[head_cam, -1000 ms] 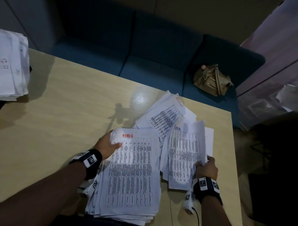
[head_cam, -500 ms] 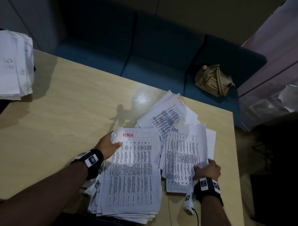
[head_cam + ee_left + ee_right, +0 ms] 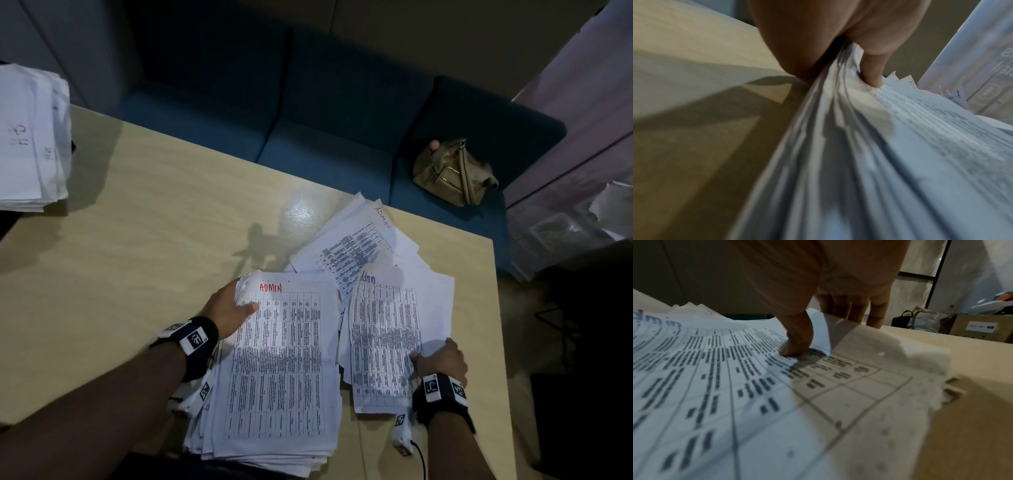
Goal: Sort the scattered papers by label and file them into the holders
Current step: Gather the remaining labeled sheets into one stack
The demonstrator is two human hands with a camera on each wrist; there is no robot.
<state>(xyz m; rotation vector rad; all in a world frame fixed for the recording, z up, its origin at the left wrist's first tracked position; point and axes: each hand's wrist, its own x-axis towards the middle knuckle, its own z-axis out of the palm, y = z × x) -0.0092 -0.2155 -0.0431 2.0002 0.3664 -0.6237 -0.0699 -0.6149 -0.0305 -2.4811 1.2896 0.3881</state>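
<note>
The left hand (image 3: 228, 310) grips the thick ADMIN stack (image 3: 279, 370), thumb on top. The right hand (image 3: 442, 358) pinches one Admin sheet (image 3: 383, 339) beside it. More loose papers (image 3: 356, 246) wait behind. No holders are visible, so filing seems not yet begun.

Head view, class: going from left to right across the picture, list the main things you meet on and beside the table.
White paper pile at the table's far left edge → left hand → red-labelled ADMIN stack → blue-labelled Admin sheet → right hand → tan bag on the blue sofa.
</note>
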